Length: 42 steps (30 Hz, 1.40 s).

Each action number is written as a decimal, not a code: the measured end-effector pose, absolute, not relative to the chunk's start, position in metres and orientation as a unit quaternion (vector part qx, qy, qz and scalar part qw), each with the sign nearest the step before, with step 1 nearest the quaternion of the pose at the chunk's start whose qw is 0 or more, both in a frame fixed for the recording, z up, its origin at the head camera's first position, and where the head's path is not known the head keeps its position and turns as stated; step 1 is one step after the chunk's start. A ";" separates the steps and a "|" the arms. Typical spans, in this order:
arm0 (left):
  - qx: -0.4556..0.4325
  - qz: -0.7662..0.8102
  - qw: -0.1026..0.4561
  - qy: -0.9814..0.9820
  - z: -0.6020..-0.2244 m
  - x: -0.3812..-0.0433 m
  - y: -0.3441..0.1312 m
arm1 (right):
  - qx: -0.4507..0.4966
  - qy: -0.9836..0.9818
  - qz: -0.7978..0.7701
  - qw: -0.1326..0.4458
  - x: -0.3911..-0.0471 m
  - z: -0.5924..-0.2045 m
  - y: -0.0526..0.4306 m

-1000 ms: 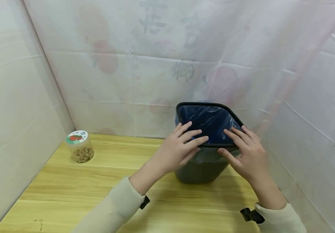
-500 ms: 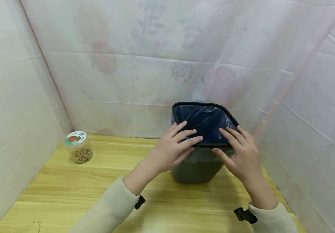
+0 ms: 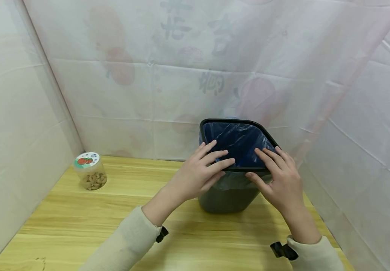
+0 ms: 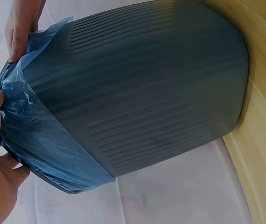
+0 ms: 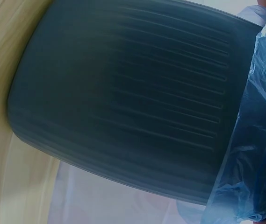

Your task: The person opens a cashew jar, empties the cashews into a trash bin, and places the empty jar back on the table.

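A dark grey trash can (image 3: pixel 225 199) with a black rim ring (image 3: pixel 246 169) stands upright on the table. A thin blue bag (image 3: pixel 239 143) lines it and folds down outside the rim. My left hand (image 3: pixel 195 175) holds the front left of the rim, fingers over the inside and thumb outside. My right hand (image 3: pixel 283 182) grips the front right corner the same way. In the left wrist view, the folded bag edge (image 4: pixel 53 144) hangs loosely around the ribbed can (image 4: pixel 161 84). In the right wrist view, only bits of fingers show at the right edge.
A clear jar (image 3: pixel 91 175) of cashews with a printed lid stands at the table's far left. White cloth walls (image 3: pixel 113 113) enclose the wooden table (image 3: pixel 79 222) at the back and both sides. The can stands close to the back cloth.
The trash can and both hands have shifted slightly left over the second, mostly in its first half. Both hands keep their places on the rim.
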<state>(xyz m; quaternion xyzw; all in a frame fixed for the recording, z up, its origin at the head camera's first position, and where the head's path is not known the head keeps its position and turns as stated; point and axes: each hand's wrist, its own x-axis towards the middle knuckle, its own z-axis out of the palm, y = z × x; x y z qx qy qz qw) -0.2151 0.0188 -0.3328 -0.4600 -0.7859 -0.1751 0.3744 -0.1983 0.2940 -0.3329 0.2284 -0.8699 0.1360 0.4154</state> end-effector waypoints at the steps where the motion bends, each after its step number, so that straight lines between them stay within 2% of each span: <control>1: -0.461 -0.173 0.374 -0.786 -0.332 -0.215 0.019 | 0.229 -0.869 0.137 0.417 -0.198 -0.333 0.294; 42: -0.471 -0.205 0.379 -0.770 -0.336 -0.225 -0.020 | 0.239 -0.863 0.134 0.424 -0.209 -0.335 0.255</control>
